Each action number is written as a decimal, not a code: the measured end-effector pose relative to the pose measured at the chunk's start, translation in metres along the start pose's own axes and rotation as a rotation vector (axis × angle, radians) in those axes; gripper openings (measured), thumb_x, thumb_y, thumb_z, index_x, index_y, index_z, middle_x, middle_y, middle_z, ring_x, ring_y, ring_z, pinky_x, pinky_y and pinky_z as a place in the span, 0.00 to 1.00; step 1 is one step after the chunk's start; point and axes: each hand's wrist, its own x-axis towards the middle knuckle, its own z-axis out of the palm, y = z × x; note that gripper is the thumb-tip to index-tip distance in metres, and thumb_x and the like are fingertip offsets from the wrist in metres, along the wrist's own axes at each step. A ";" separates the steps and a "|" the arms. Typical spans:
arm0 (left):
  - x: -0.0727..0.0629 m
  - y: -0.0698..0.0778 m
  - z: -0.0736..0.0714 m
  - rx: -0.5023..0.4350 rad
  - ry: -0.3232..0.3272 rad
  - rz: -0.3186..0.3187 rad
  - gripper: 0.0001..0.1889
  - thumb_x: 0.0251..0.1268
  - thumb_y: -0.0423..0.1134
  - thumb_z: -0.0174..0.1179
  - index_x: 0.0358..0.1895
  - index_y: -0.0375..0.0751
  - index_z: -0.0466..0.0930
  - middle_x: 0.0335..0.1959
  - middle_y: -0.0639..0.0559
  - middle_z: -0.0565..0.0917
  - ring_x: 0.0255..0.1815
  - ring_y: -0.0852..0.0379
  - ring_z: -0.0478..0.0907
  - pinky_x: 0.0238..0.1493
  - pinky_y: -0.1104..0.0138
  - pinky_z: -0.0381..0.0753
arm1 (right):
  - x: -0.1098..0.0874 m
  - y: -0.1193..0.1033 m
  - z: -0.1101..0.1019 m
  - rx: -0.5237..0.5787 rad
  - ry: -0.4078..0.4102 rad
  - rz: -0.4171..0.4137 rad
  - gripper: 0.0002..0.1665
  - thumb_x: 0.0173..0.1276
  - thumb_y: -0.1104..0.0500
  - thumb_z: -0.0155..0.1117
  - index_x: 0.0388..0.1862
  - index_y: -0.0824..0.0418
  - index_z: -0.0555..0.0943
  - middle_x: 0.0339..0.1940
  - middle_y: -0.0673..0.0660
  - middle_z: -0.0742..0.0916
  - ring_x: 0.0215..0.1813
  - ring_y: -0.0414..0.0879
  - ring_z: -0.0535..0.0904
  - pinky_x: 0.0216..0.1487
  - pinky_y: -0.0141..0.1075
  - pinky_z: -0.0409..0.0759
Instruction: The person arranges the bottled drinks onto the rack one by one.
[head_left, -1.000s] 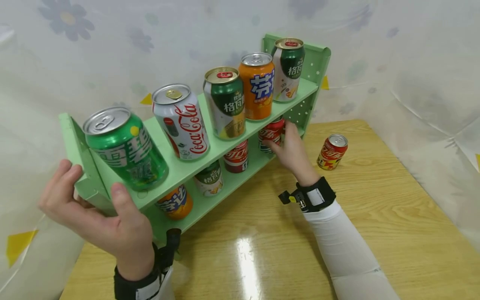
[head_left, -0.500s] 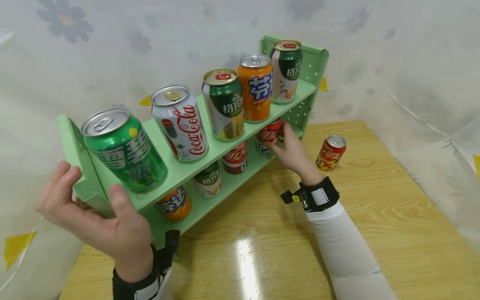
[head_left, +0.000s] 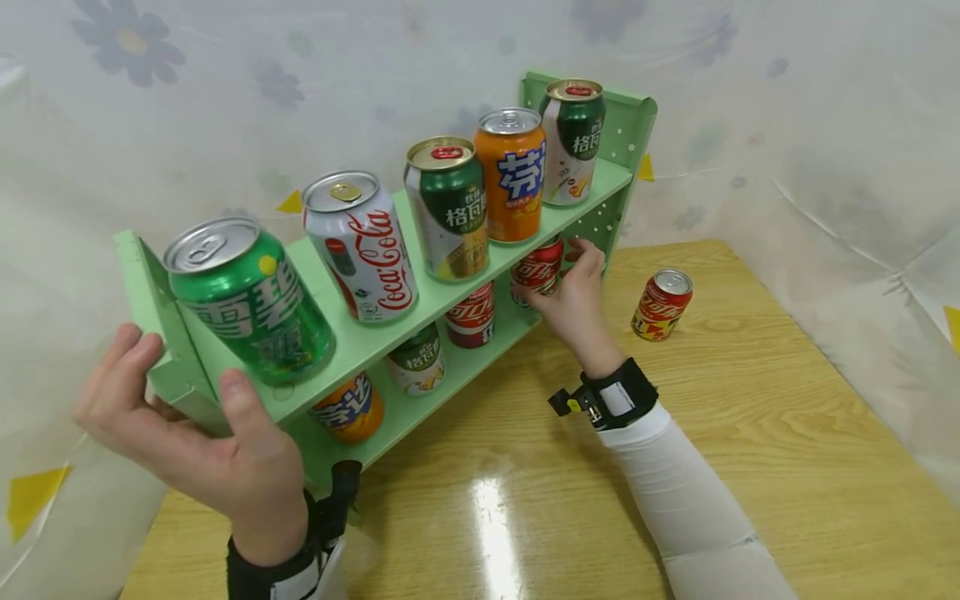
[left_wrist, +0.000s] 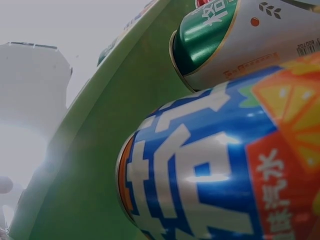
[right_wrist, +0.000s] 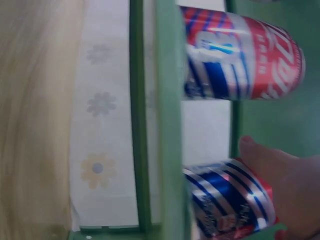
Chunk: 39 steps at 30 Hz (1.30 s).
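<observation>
My left hand [head_left: 206, 454] grips the left end of a two-tier green rack [head_left: 352, 350], thumb at the front and fingers against the outer side. My right hand [head_left: 577, 308] reaches into the lower tier, thumb and fingers spread around a red cola can [head_left: 536, 271]; the index finger is apart from it. In the right wrist view the thumb stands off this can [right_wrist: 225, 200], with another red can [right_wrist: 240, 55] beyond. On the lower tier also stand an orange Fanta can [head_left: 348, 408], a green-and-white can [head_left: 418, 362] and a second red can [head_left: 471, 317].
Along the upper tier stand a green Sprite can [head_left: 255, 308], a white Coca-Cola can [head_left: 363, 250], two green-and-white cans and an orange Fanta can [head_left: 512, 179]. A small red can [head_left: 663, 306] stands on the wooden table [head_left: 750, 400], right of the rack.
My right hand's fingers have spread away from the red can on the lower tier, and its wrist has shifted slightly left. The left hand keeps its place on the rack.
</observation>
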 end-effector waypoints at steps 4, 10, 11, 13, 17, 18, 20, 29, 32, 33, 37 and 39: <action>-0.001 0.000 0.000 0.004 -0.006 -0.001 0.25 0.48 0.42 0.59 0.47 0.24 0.73 0.53 0.37 0.73 0.65 0.41 0.66 0.69 0.58 0.67 | -0.002 0.002 0.004 -0.001 0.022 0.013 0.56 0.58 0.53 0.80 0.69 0.69 0.51 0.64 0.74 0.64 0.64 0.64 0.67 0.65 0.54 0.70; -0.001 0.000 0.001 -0.008 -0.001 0.002 0.26 0.49 0.44 0.61 0.47 0.24 0.73 0.53 0.36 0.73 0.64 0.41 0.66 0.69 0.57 0.67 | -0.001 0.003 0.002 -0.020 0.000 -0.012 0.52 0.59 0.54 0.80 0.68 0.73 0.57 0.63 0.74 0.68 0.65 0.64 0.69 0.66 0.54 0.71; -0.001 0.000 0.002 -0.010 -0.001 0.002 0.26 0.49 0.44 0.61 0.47 0.24 0.73 0.53 0.36 0.73 0.64 0.41 0.66 0.69 0.58 0.68 | 0.000 0.003 0.002 -0.022 -0.011 -0.021 0.51 0.59 0.54 0.79 0.68 0.73 0.57 0.64 0.73 0.68 0.65 0.64 0.69 0.66 0.54 0.71; -0.001 0.000 0.002 -0.012 -0.001 0.001 0.26 0.49 0.44 0.61 0.47 0.24 0.73 0.53 0.36 0.73 0.65 0.41 0.66 0.69 0.57 0.68 | 0.001 0.003 0.000 -0.023 -0.037 -0.034 0.50 0.60 0.55 0.79 0.69 0.73 0.58 0.63 0.73 0.69 0.64 0.63 0.70 0.66 0.54 0.71; -0.001 0.000 0.002 -0.010 -0.004 -0.001 0.26 0.49 0.44 0.60 0.47 0.24 0.73 0.54 0.36 0.73 0.65 0.41 0.66 0.69 0.57 0.68 | 0.003 0.004 -0.005 -0.024 -0.102 -0.047 0.48 0.63 0.56 0.76 0.71 0.72 0.59 0.65 0.71 0.72 0.64 0.63 0.72 0.66 0.53 0.74; -0.001 0.000 0.001 -0.008 -0.004 -0.001 0.26 0.49 0.44 0.60 0.47 0.24 0.73 0.54 0.36 0.73 0.65 0.41 0.66 0.69 0.57 0.67 | 0.003 0.004 -0.006 -0.025 -0.117 -0.046 0.48 0.63 0.56 0.76 0.72 0.71 0.59 0.65 0.71 0.72 0.65 0.62 0.73 0.66 0.53 0.74; -0.001 0.000 0.001 -0.004 -0.006 0.000 0.26 0.49 0.44 0.60 0.47 0.24 0.73 0.54 0.36 0.73 0.65 0.41 0.66 0.69 0.57 0.67 | 0.004 0.004 -0.007 -0.024 -0.140 -0.046 0.48 0.64 0.57 0.75 0.73 0.70 0.59 0.66 0.70 0.73 0.65 0.62 0.74 0.67 0.54 0.74; -0.001 -0.001 -0.001 0.001 -0.008 -0.003 0.26 0.50 0.44 0.61 0.47 0.24 0.73 0.54 0.37 0.73 0.65 0.41 0.66 0.70 0.58 0.66 | 0.007 0.006 -0.011 -0.022 -0.197 -0.071 0.49 0.65 0.58 0.74 0.77 0.67 0.59 0.70 0.69 0.75 0.69 0.63 0.74 0.71 0.55 0.73; -0.001 0.000 -0.001 0.004 -0.006 0.000 0.26 0.50 0.44 0.61 0.47 0.24 0.73 0.53 0.37 0.73 0.65 0.41 0.66 0.70 0.57 0.66 | 0.008 0.007 -0.012 -0.033 -0.217 -0.062 0.49 0.65 0.58 0.74 0.78 0.67 0.59 0.70 0.69 0.75 0.70 0.63 0.74 0.72 0.55 0.72; 0.000 0.000 -0.001 0.004 -0.004 0.002 0.26 0.50 0.44 0.61 0.47 0.24 0.73 0.53 0.37 0.73 0.65 0.41 0.66 0.70 0.57 0.66 | 0.008 0.007 -0.013 -0.038 -0.226 -0.057 0.49 0.65 0.57 0.74 0.79 0.67 0.59 0.71 0.69 0.75 0.71 0.63 0.74 0.72 0.55 0.72; 0.000 0.000 -0.001 0.004 -0.004 0.000 0.26 0.49 0.44 0.61 0.47 0.24 0.73 0.53 0.37 0.74 0.65 0.41 0.66 0.70 0.57 0.66 | 0.011 0.007 -0.015 -0.054 -0.275 -0.037 0.50 0.67 0.55 0.72 0.81 0.65 0.58 0.72 0.68 0.76 0.71 0.63 0.74 0.70 0.56 0.74; 0.000 0.000 -0.001 0.001 -0.003 0.000 0.27 0.49 0.45 0.61 0.47 0.24 0.73 0.53 0.37 0.73 0.65 0.41 0.66 0.70 0.57 0.66 | 0.012 0.008 -0.017 -0.052 -0.301 -0.026 0.49 0.69 0.54 0.71 0.81 0.64 0.57 0.73 0.68 0.75 0.72 0.63 0.74 0.69 0.57 0.75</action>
